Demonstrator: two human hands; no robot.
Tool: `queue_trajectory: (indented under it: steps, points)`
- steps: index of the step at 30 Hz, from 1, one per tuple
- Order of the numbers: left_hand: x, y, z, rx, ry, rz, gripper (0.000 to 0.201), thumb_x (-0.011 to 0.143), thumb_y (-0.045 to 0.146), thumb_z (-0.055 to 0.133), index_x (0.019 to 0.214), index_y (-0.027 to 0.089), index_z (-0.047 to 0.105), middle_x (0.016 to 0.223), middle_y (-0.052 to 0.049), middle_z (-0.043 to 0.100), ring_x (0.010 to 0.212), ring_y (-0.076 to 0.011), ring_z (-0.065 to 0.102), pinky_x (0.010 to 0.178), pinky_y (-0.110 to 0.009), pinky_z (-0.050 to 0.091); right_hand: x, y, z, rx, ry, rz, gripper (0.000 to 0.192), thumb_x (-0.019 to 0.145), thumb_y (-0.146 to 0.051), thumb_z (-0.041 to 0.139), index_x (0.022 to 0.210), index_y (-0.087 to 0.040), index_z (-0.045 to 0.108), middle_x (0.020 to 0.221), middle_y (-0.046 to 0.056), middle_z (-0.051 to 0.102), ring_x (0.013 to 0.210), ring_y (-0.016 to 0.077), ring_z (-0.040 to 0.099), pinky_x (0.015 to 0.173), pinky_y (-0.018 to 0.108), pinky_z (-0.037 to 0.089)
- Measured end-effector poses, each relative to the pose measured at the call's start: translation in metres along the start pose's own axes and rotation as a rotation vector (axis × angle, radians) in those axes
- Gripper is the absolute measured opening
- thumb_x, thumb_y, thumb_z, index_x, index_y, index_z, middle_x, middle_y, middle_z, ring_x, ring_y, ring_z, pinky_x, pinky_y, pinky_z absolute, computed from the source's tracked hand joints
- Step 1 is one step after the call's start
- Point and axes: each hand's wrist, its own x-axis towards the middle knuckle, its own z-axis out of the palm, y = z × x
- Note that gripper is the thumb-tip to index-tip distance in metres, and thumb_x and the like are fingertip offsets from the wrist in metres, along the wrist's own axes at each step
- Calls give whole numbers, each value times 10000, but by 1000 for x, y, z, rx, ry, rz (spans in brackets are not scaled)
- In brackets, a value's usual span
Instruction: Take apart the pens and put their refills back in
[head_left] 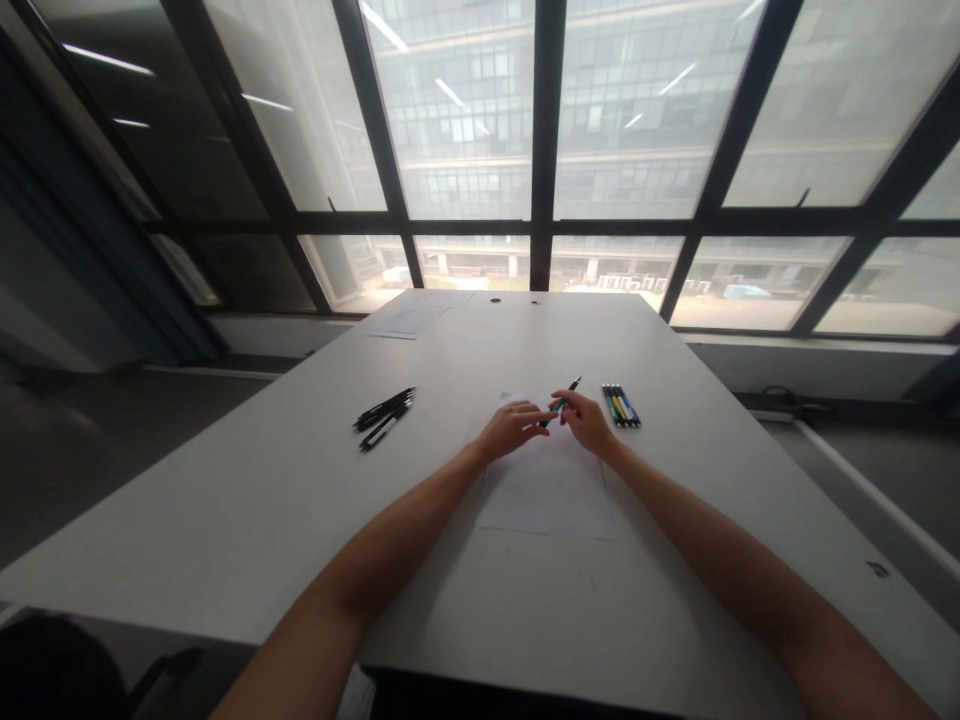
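Observation:
A dark pen with a green section (557, 405) is held slantwise between my two hands, its upper end pointing away to the right. My right hand (589, 420) pinches it around the middle. From the other side, the fingers of my left hand (514, 428) close on its lower part, where the fingertips partly hide it. Beneath both hands lies a white sheet of paper (547, 495) on the table. Just right of my right hand, several pens with coloured sections (622, 405) lie side by side in a neat row.
Several black pens (385, 412) lie in a loose pile on the left of the white table (300, 520). Printed sheets (409, 315) rest at its far left corner. A small dark item (877, 569) lies near the right edge. Large windows stand beyond the table.

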Motion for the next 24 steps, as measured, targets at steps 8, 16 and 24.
queue_trajectory:
  steps: [8, 16, 24]
  points:
    - [3, 3, 2, 11, 116, -98, 445, 885, 411, 636, 1291, 238, 579, 944, -36, 711, 840, -152, 636, 889, -308, 468, 3, 1, -2, 42, 176, 22, 346, 912, -414, 441, 1063, -178, 643, 812, 43, 647, 556, 118, 512, 498, 234, 420]
    - [1, 4, 1, -18, 195, -194, 335, 971, 305, 464, 1283, 231, 563, 855, -13, 701, 785, -138, 620, 784, -273, 489, 12, 14, -38, -517, 452, 175, 500, 848, -382, 592, 1295, -173, 511, 744, 9, 647, 653, 178, 577, 636, 273, 423]
    - [2, 6, 1, 26, 193, -207, 296, 958, 263, 473, 1225, 227, 594, 821, -6, 711, 772, -139, 638, 829, -292, 473, 9, 24, -56, -963, 276, 436, 248, 895, -353, 565, 1060, -186, 645, 926, 118, 690, 854, 246, 623, 709, 314, 409]
